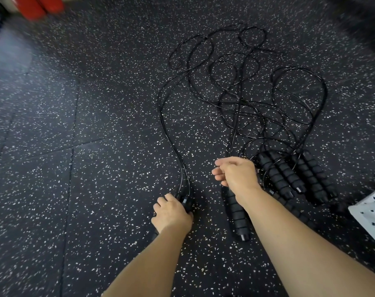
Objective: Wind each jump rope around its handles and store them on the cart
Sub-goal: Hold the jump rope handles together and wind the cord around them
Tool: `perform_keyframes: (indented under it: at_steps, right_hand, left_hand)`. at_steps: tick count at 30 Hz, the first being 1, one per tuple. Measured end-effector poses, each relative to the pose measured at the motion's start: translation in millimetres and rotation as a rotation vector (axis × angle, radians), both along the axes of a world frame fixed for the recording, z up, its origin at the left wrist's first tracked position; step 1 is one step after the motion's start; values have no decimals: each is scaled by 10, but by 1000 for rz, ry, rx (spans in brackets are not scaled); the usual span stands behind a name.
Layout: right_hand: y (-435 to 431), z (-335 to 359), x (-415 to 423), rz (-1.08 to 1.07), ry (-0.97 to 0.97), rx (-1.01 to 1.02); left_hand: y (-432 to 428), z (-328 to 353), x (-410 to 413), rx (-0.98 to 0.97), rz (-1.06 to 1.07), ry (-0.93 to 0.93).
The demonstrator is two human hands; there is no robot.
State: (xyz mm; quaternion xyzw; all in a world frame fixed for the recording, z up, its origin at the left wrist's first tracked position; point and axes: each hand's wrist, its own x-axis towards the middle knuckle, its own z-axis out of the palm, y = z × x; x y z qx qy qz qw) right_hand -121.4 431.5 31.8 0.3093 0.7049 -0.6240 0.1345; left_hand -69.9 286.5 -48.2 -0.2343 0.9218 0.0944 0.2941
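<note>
Ropes: black jump ropes [242, 86] lay looped and tangled on the floor [53, 189].
Left hand [171, 213]: fingers [161, 203] curled round one pair of handles [185, 202].
Right hand [236, 174]: fingers [220, 172] loosely curled over the cords; pinch could not be told.
Advice: held rope [164, 116] was probably best drawn clear of the tangle before winding.

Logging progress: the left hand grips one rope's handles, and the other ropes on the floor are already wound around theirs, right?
Not wound. The head view shows the left hand gripping its handles, but the other ropes sprawl in loose, tangled loops on the floor.
</note>
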Motion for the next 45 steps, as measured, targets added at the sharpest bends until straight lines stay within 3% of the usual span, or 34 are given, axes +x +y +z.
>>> perform_keyframes:
  at_steps: [6, 13, 27, 34, 40, 45]
  right_hand:
    - [-101, 201, -34, 39, 6, 8]
    - [-265, 919, -58, 242, 98, 94]
    - [-566, 2482, 844, 408, 213, 125]
    - [-701, 2976, 1337, 437, 285, 146]
    - [-821, 3290, 1606, 509, 380, 412]
    - [-988, 3499, 1704, 642, 453, 481]
  left_hand:
    - [-346, 315, -12, 20, 76, -106]
    - [-786, 1268, -13, -59, 51, -31]
    - [-1099, 3491, 384, -173, -178, 265]
    - [-1167, 4429, 914, -282, -346, 239]
    - [-1313, 4983, 1236, -216, -401, 181]
    - [-1403, 5377, 1331, -38, -403, 190]
